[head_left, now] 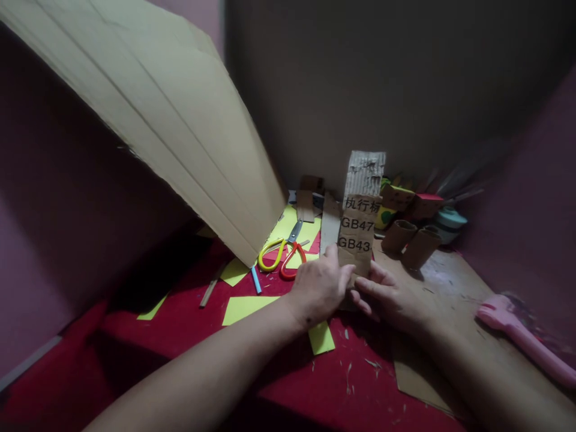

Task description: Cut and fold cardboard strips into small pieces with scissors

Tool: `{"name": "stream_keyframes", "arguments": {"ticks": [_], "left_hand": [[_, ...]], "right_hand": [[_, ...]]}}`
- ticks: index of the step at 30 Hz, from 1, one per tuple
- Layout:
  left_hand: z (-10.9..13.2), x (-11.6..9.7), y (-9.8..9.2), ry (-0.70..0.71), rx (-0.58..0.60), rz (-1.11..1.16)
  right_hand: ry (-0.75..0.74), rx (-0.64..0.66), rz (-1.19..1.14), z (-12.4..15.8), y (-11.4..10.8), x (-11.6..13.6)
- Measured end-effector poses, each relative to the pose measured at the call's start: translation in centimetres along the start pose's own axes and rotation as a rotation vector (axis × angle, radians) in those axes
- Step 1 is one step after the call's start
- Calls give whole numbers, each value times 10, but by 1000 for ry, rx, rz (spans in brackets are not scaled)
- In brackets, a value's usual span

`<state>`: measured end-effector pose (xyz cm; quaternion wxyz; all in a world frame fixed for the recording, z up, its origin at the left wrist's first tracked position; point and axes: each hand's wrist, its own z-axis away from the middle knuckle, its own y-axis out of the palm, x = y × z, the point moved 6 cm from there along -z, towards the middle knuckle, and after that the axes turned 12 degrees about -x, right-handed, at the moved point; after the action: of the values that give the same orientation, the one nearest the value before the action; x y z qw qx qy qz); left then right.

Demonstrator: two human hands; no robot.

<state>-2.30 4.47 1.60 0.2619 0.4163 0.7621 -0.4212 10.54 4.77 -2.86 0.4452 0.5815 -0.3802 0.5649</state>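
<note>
A strip of corrugated cardboard (360, 222) stands upright in front of me, printed with dark characters and letters. Its top end is peeled down to the ridges. My left hand (320, 285) grips its lower left edge, thumb across the front. My right hand (389, 294) is closed on the bottom right of the strip, fingers partly behind it. Left of my left hand lie scissors (288, 252) with one yellow and one red handle, blades spread a little. Yellow paper pieces (249, 309) are scattered beside and under my left forearm.
A large cardboard sheet (180, 120) leans in from the upper left. Cardboard tubes (420, 246), a teal-lidded container (451, 217) and small cardboard boxes (398, 198) stand at the back right. A pink tool (517, 330) rests on the right over a cardboard board (454, 276). Red cloth (288, 384) carries scraps.
</note>
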Motion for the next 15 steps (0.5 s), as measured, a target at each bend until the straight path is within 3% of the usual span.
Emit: {"name": "stream_keyframes", "arguments": {"ticks": [3,5,7,11,15], "left_hand": [[-6,11,7,-294,106,523],[-4,15,15,-482,217,757],[-2,19,19,-600,252,809],[-2,23,18,-669,173,805],[-2,23,24,-681,218,828]], "right_hand": [[13,17,41,2,1,1],[30,30,77,4,2,0],[29,28,90,6,3,1],[27,-13,-16,8,5,4],[193,80,-63,11,15,-3]]}}
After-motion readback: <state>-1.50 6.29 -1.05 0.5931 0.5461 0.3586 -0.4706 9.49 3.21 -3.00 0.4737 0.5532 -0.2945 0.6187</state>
